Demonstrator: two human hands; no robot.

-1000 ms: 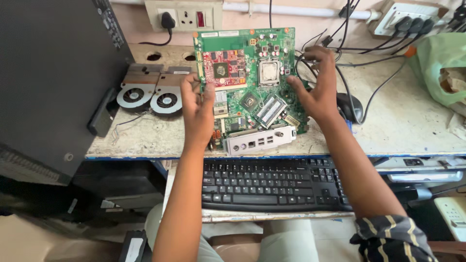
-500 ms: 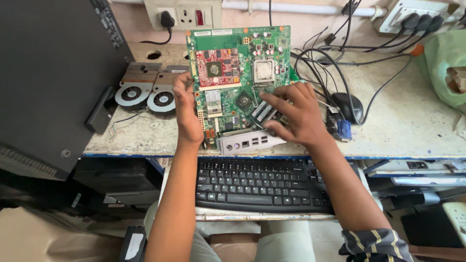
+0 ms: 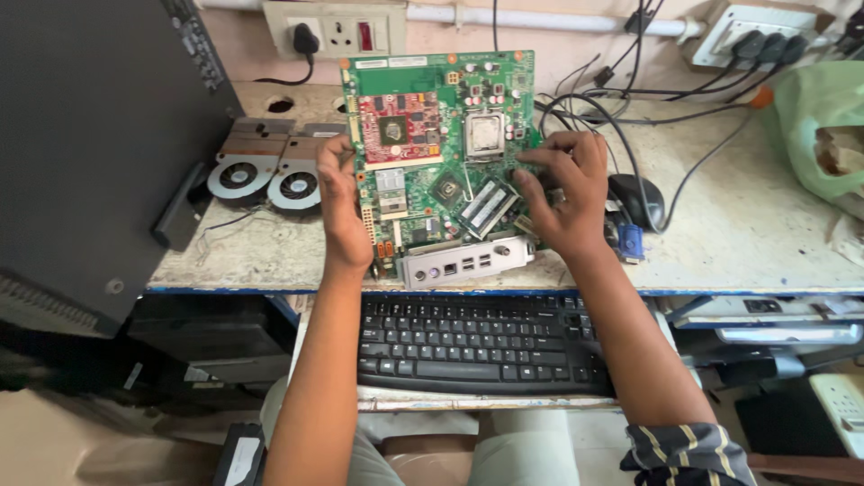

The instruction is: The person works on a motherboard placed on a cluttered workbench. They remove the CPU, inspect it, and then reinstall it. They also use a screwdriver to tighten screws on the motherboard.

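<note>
Motherboard (image 3: 432,162) boxed in: 2 cooler fans (image 3: 265,180) just left, cable tangle (image 3: 612,117) and mouse (image 3: 634,198) right, wall sockets (image 3: 337,31) behind. Dark monitor (image 3: 90,153) blocks far left. Bare bench top (image 3: 747,234) right of mouse gives passage.

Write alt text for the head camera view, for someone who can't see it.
Two bare hands grip a green circuit board on a worn workbench, the left hand at its left edge and the right hand on its right side. Two cooling fans lie to the left, and a black keyboard sits on a tray below.
</note>
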